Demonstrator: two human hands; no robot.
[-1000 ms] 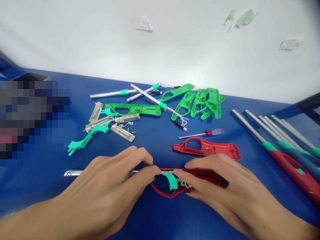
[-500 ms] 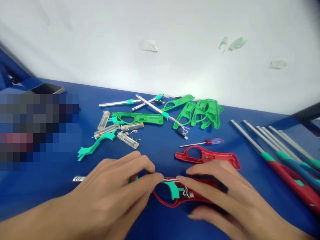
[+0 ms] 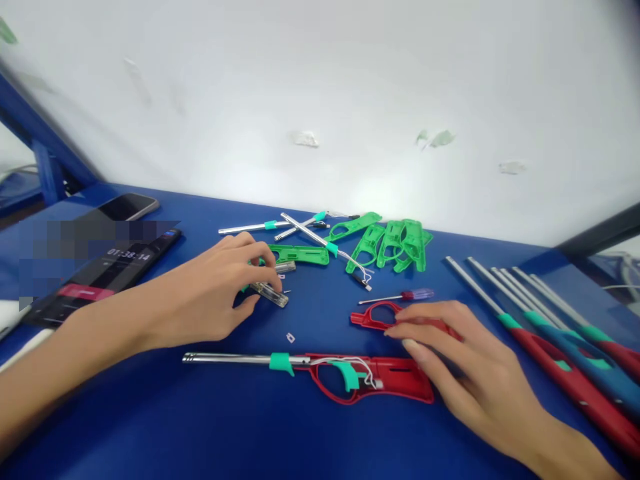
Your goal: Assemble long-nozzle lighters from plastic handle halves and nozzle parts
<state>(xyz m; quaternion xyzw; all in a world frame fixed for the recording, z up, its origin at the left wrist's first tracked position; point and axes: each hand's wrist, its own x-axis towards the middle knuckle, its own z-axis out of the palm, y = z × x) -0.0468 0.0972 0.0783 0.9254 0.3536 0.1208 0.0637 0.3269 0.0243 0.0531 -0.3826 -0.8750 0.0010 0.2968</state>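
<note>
My left hand (image 3: 215, 287) reaches over the small parts left of centre, its fingers closed round a clear fuel cartridge (image 3: 270, 294). My right hand (image 3: 465, 367) hovers with fingers apart over an empty red half-shell (image 3: 373, 316), covering its right part; nothing is held in it. In front of both hands lies another red half-shell (image 3: 407, 381) with a metal tube (image 3: 227, 359), a teal collar (image 3: 281, 362), a teal trigger (image 3: 347, 375) and white wires set in it.
Behind are green half-shells (image 3: 305, 255) and loose metal tubes (image 3: 320, 239). A screwdriver (image 3: 417, 294) lies right of centre. Several assembled lighters (image 3: 575, 377) line the right side. Two phones (image 3: 125, 257) are at the left. A small pale clip (image 3: 291, 338) lies near the middle.
My left hand has left the tube and shell and moved up to the clear cartridges. My right hand has lifted off the wired shell towards the other red half. The view has shifted.
</note>
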